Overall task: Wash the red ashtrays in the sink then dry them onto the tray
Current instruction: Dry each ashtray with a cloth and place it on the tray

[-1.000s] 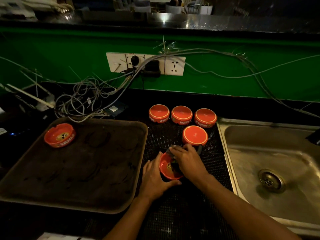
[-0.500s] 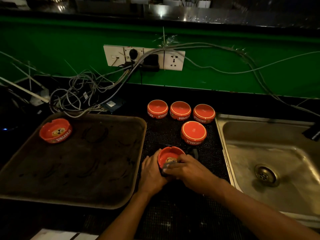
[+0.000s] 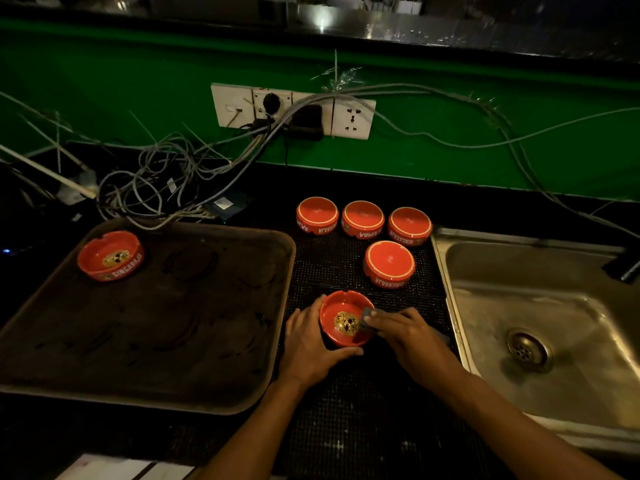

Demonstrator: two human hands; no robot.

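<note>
Red ashtray point(image 3: 346, 318) cupped by left hand point(image 3: 310, 344); right hand point(image 3: 403, 336) presses cloth point(image 3: 367, 315) inside.

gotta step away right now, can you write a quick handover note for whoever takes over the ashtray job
Left hand: cups the side of the upright ashtray on the black mat, steadying it.
Right hand: presses a grey cloth against that ashtray's rim, wiping it.
Tray: one upright ashtray sits in its far left corner.
Mat: four ashtrays lie upside down, three in a back row and one nearer.
Sink: holds no ashtrays.
Done: one ashtray on the tray.
Left: finish wiping this one and set it on the tray, then dry and move the other four.
</note>
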